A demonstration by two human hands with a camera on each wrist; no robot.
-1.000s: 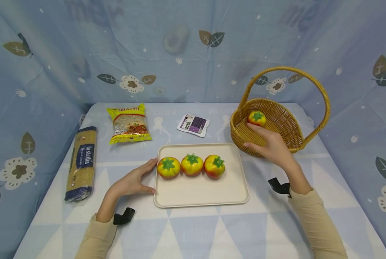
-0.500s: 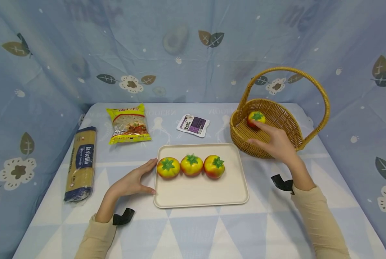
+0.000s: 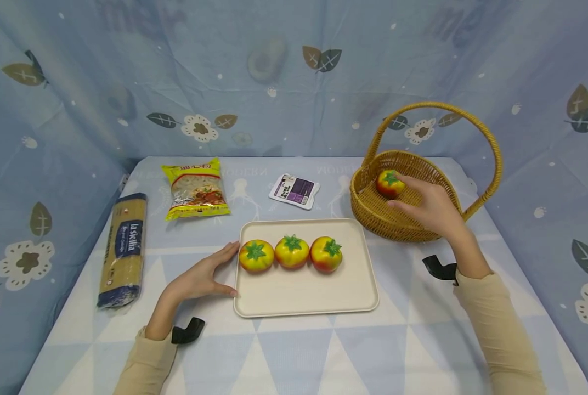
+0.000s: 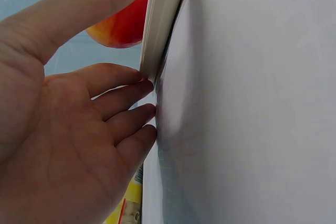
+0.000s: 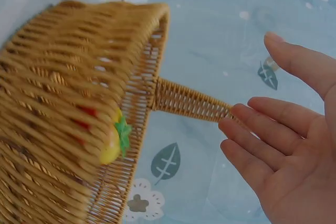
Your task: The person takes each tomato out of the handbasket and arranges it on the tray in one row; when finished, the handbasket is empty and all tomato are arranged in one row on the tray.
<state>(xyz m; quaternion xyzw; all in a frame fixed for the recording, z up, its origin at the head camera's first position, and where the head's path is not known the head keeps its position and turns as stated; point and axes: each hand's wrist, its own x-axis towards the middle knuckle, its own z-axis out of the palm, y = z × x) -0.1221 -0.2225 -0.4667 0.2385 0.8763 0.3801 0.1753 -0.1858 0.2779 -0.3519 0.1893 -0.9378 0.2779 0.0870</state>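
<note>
My left hand (image 3: pixel 199 277) rests at the left edge of a cream tray (image 3: pixel 304 296), thumb and fingertips against its rim. Three yellow-and-red tomatoes with green star-shaped tops stand in a row on it: a left tomato (image 3: pixel 256 255), a middle tomato (image 3: pixel 292 251) and a right tomato (image 3: pixel 326 254). Over the front of a wicker basket (image 3: pixel 373 219), my right hand (image 3: pixel 434 208) is held with fingers extended and nothing in its grasp. Inside lies another tomato (image 3: pixel 390 184), close to the right fingertips in the head view. The right wrist view shows that hand apart from the basket wall (image 5: pixel 79 51).
A yellow noodle bag (image 3: pixel 197 189) lies at the back left, and a pasta pack (image 3: pixel 123 249) along the left side. A small white-and-purple packet (image 3: pixel 294 191) sits behind the tray. The basket's tall handle (image 3: pixel 491 142) arches up at the right. Patterned curtains surround the table.
My right hand has drawn back to the right from the tomato in the basket, showing more of it. My left hand and the tray have stayed in place.
</note>
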